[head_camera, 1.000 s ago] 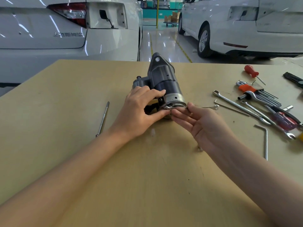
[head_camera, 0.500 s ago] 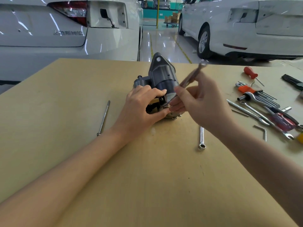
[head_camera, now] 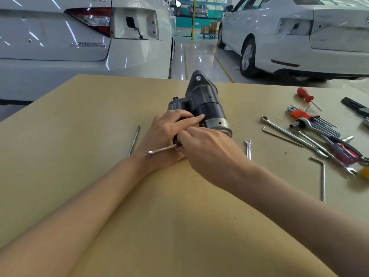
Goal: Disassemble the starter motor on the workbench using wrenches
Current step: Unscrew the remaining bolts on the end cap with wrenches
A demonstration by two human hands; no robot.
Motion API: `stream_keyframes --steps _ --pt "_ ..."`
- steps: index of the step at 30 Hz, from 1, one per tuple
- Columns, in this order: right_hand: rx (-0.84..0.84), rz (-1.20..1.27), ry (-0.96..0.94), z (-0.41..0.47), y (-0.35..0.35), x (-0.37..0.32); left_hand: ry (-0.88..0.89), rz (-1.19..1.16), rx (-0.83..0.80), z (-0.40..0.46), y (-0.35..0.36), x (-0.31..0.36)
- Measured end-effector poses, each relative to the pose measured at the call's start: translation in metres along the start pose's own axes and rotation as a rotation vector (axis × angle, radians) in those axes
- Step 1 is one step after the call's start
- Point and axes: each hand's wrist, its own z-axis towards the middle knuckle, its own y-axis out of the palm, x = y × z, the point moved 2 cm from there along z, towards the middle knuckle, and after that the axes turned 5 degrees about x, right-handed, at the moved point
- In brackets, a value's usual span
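The dark grey starter motor (head_camera: 203, 102) lies on the tan workbench (head_camera: 79, 120), its silver end cap toward me. My left hand (head_camera: 169, 128) is curled over the motor's near left side and holds it steady. My right hand (head_camera: 205, 148) grips a slim silver wrench (head_camera: 159, 151) at the motor's near end. The wrench's free end sticks out to the left over my left wrist. Its working end is hidden under my fingers.
A long thin bolt (head_camera: 134, 140) lies left of my left hand. A small open-end wrench (head_camera: 248, 148) lies just right of my right hand. Further right are spanners (head_camera: 289, 134), a hex key set (head_camera: 311, 120), a red screwdriver (head_camera: 305, 96) and a bent hex key (head_camera: 321, 176).
My right hand has swung the wrench down from above the motor to its near end, handle now pointing left. A small wrench now lies on the bench beside it. My left hand stayed.
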Motion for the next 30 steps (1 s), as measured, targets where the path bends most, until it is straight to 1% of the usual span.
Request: stream_keyframes --steps 1,2,3,4,5,6,7,9,10,11,12,13,17,30 --pt "0.035 0.008 -0.028 -0.005 -0.001 0.0 -0.008 -0.01 -0.022 0.0 0.0 -0.001" --pt "0.107 0.077 -0.026 -0.01 -0.004 0.0 -0.02 -0.012 -0.04 0.0 0.0 -0.002" --pt "0.239 0.191 -0.014 -0.017 -0.006 0.003 -0.023 -0.009 -0.052 -0.001 -0.001 -0.001" --pt "0.377 0.314 0.04 -0.024 -0.008 0.007 -0.024 -0.005 -0.061 -0.001 -0.001 -0.001" --pt "0.482 0.449 0.147 -0.033 -0.008 0.012 -0.022 0.005 -0.063 -0.001 -0.001 -0.001" --pt "0.553 0.614 0.314 -0.04 -0.008 0.018 -0.024 0.017 -0.067 -0.001 0.0 -0.001" --pt "0.586 0.827 0.523 -0.045 -0.005 0.025 -0.032 0.025 -0.069 -0.001 0.0 -0.001" --pt "0.591 1.283 0.971 -0.052 0.003 0.038 -0.06 0.01 -0.063 -0.002 0.0 -0.001" --pt "0.569 1.478 1.15 -0.055 0.007 0.043 -0.07 -0.007 -0.057 -0.003 0.0 0.0" --pt "0.544 1.623 1.281 -0.056 0.01 0.047 -0.078 -0.026 -0.051 -0.003 0.0 0.001" --pt "0.516 1.713 1.358 -0.057 0.011 0.049 -0.09 -0.041 -0.049 -0.003 0.0 0.002" --pt "0.5 1.766 1.387 -0.056 0.012 0.05 -0.106 -0.05 -0.051 -0.003 0.001 0.003" --pt "0.52 1.898 1.361 -0.049 0.011 0.049 -0.171 -0.065 -0.068 -0.003 0.004 0.003" --pt "0.541 2.004 1.447 -0.048 0.014 0.041 -0.182 -0.029 -0.061 -0.005 0.005 0.004"
